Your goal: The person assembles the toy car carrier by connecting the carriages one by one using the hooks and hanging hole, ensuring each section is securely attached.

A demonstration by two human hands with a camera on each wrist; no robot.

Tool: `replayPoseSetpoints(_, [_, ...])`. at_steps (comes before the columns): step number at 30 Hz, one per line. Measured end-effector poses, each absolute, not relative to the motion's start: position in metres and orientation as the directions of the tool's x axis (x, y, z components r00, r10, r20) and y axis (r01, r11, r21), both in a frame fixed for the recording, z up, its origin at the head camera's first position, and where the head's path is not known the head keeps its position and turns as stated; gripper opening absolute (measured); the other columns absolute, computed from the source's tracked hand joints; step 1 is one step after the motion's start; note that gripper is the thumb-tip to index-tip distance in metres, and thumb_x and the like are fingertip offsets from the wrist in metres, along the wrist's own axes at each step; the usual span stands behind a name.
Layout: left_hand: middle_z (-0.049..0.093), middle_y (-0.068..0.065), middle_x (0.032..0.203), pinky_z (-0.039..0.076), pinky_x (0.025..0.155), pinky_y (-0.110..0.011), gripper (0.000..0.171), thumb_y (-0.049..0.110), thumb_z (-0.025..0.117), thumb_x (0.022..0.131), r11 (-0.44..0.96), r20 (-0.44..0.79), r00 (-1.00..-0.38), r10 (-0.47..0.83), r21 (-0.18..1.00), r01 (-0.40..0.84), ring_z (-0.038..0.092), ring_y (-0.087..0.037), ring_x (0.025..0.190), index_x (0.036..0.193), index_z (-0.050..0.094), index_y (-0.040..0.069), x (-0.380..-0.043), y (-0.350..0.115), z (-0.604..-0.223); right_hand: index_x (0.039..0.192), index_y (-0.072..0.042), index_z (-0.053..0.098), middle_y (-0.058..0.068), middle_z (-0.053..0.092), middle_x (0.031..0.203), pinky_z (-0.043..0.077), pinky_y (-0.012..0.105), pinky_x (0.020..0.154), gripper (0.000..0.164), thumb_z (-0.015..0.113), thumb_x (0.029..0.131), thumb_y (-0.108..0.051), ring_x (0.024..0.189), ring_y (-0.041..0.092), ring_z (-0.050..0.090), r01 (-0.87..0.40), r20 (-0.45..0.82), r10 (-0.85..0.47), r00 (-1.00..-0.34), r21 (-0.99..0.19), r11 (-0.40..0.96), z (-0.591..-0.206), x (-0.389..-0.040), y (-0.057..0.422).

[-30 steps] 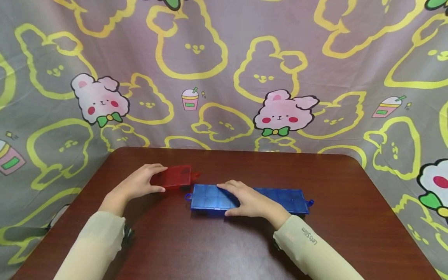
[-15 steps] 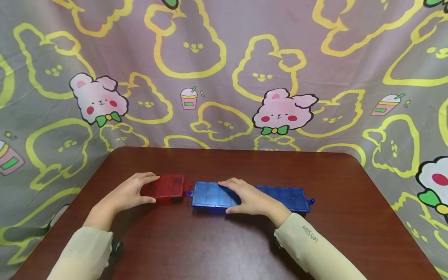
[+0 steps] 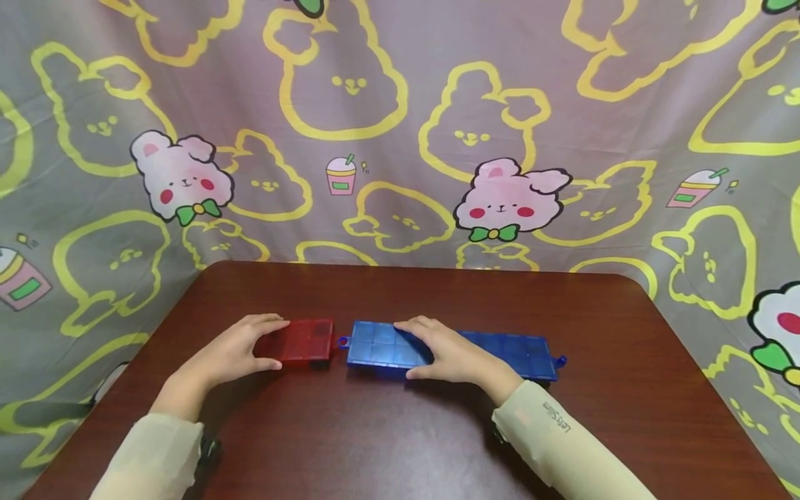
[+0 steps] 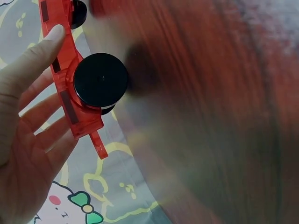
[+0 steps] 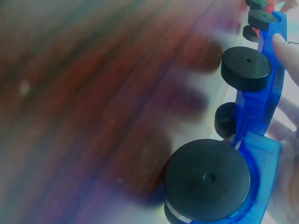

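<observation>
Left of centre in the head view, a translucent red toy car base (image 3: 303, 342) stands on the table. My left hand (image 3: 228, 347) grips its left end, thumb on the near side and fingers along the far side. The left wrist view shows its black wheel (image 4: 101, 80) and a red tab (image 4: 98, 145) at one end. Beside it lies a long blue run of toy car bases (image 3: 382, 345), its small ring (image 3: 343, 342) right at the red base's right end. My right hand (image 3: 455, 353) holds the blue by both long sides, covering its middle. Black wheels (image 5: 246, 68) sit under the blue.
A blue hook (image 3: 561, 361) sticks out at the far right end of the blue run. The brown table (image 3: 387, 437) has rounded back corners, and a patterned curtain (image 3: 400, 146) hangs close behind and along its sides.
My left hand has brought the red base nearer to me and lowered it, so its right end now meets the blue ring. The blue bases and my right hand have barely moved.
</observation>
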State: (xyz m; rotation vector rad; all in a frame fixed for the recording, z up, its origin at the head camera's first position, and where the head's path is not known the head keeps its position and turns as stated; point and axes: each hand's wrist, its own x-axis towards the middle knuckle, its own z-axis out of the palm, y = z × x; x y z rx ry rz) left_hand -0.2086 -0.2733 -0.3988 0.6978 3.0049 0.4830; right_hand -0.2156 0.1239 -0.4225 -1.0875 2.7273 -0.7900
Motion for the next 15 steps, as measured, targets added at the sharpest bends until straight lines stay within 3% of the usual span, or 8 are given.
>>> replayPoseSetpoints(15, [0.057,-0.024,0.136,0.049,0.098,-0.060,0.071,0.025,0.089,0.072,0.841,0.077,-0.890,0.449,0.300,0.450,0.053,-0.044,0.123,0.133,0.061,0.003,-0.2029,-0.2707,-0.4001,0.151,-0.020,0.041,0.006,0.049,0.146,0.041,0.049,0.113,0.079,0.079,0.084,-0.038,0.135,0.025,0.046,-0.594,0.069,-0.655,-0.753,-0.501,0.630,-0.4208,-0.2155,0.1230])
